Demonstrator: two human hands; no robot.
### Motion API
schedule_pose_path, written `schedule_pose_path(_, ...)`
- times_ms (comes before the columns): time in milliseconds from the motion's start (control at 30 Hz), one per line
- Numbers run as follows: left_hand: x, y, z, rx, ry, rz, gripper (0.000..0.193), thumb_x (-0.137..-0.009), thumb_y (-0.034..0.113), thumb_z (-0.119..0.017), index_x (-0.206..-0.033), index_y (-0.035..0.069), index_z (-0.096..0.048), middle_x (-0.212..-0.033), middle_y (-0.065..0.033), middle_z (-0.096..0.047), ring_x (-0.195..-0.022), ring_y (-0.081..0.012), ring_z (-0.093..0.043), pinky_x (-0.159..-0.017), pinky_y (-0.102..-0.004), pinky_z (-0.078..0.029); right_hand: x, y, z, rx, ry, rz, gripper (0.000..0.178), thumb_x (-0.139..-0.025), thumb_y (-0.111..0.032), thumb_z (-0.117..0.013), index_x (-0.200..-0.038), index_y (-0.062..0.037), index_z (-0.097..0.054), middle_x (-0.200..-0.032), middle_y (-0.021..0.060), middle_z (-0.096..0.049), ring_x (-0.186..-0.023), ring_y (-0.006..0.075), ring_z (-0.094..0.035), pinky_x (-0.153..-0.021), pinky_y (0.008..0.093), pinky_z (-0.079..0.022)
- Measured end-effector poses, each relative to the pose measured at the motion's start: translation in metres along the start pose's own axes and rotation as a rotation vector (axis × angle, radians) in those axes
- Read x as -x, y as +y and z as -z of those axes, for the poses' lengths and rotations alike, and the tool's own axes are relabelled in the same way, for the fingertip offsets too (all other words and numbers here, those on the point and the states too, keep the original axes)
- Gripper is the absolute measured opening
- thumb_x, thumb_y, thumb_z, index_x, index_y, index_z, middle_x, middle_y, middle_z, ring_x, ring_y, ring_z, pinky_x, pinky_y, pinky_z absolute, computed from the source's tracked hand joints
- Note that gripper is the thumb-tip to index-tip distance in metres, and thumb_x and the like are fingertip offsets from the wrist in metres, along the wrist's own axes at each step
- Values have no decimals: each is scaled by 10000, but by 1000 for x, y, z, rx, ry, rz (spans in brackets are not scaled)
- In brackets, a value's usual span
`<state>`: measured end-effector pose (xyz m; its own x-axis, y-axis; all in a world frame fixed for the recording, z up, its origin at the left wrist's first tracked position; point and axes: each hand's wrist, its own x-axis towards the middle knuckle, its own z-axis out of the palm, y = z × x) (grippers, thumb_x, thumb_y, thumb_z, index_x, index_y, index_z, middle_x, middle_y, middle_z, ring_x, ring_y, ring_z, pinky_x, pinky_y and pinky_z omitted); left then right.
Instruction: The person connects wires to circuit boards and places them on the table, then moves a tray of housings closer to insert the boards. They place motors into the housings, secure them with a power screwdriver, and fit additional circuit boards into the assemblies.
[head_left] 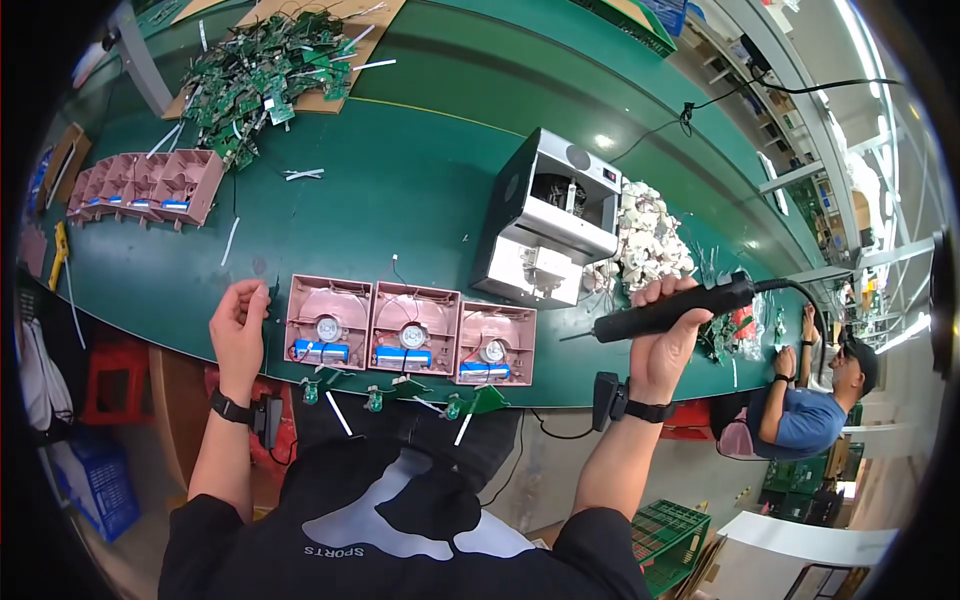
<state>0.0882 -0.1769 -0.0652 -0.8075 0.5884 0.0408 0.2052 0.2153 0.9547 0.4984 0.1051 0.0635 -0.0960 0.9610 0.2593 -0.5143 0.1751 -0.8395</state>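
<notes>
The person's right hand (664, 352) is wrapping its fingers around a black power screwdriver (660, 311), whose thin bit is pointing left toward three open pink housings (414, 290). These are sitting in a row along the table's (400, 190) near edge, right in front of the person. Each one is carrying a blue cylinder (403, 357) low inside and a round silver part (412, 335) above it. Small green boards (488, 399) are lying along the edge just below them.

The left hand (240, 318) is hovering just left of the housings, fingers half curled, thumb and fingertips standing narrow; I cannot tell whether it is pinching anything small.

Beyond the housings, to the right, a grey-and-black machine (505, 215) is standing on the table, with a heap of white pieces (652, 235) piling up beside it. Farther left, more pink housings (190, 180) are resting in a line, and a tangle of green circuit boards (265, 80) is spreading over brown cardboard (375, 35). At the far right, a co-worker in a blue shirt (812, 410) is sitting at the same table.
</notes>
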Motion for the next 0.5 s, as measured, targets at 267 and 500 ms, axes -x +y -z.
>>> schedule_pose_path(267,-2,0,-2,-51,-26,-13,217,-1047,187,-672,-1169,11,-708,-954,-2,-698,-827,-60,-612,-717,-214,-476,2,-33,-65,240,-95,32,270,-1079,-266,-603,-1255,-82,-511,-895,47,-563,-748,165,-546,-662,324,-467)
schedule_pose_path(500,4,15,4,-139,-155,-92,218,-1015,165,-696,-1162,8,-729,-866,25,-677,-764,-39,-581,-667,-208,-440,-19,-18,-116,268,-270,234,196,-1032,-153,-629,-1131,-30,-514,-737,46,-520,-569,171,-515,-570,336,-473)
